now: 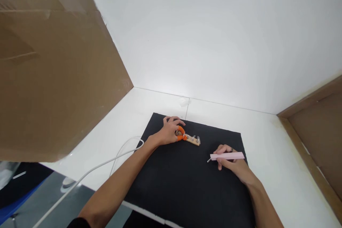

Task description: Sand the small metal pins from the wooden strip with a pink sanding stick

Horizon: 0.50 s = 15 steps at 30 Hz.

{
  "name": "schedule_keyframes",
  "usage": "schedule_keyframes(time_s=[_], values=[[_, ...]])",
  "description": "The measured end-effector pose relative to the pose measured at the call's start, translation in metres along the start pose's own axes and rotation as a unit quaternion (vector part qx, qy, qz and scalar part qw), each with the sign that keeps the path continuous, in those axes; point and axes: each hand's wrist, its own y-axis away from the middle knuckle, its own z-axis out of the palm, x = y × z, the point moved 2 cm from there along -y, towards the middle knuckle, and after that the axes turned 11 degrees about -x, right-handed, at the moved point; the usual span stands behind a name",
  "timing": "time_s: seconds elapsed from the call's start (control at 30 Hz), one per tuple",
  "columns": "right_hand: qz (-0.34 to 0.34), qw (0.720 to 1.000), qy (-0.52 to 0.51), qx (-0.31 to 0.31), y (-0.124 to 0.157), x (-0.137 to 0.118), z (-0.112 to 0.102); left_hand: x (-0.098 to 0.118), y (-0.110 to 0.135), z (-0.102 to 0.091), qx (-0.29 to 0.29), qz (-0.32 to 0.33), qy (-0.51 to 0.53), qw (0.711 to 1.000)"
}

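My left hand (169, 130) rests on a black mat (187, 178), its fingers curled and pressed on one end of a small wooden strip (192, 139) that carries a few pegs or clips; orange covers sit on my thumb and a fingertip. To the right, my right hand (229, 162) is closed around a long pink stick (227, 156), held level just above the mat, with a thin white tip poking out of its left end. The two hands are apart, the wooden strip lying between them.
The mat lies on a white tabletop (267, 139) against a white wall. A large brown cardboard panel (53, 64) stands on the left and a brown board (317, 139) on the right. A white cable (107, 162) runs off the table's left front edge.
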Motion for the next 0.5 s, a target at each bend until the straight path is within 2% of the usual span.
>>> schedule_keyframes(time_s=[0.23,0.5], values=[[0.0,1.0,-0.009,0.0,-0.001,0.003,0.0,-0.001,0.003,0.004,0.017,0.0,0.007,1.0],[-0.005,1.0,-0.018,0.015,-0.001,0.008,-0.001,0.006,0.011,0.013,0.076,-0.033,0.042,0.996]])
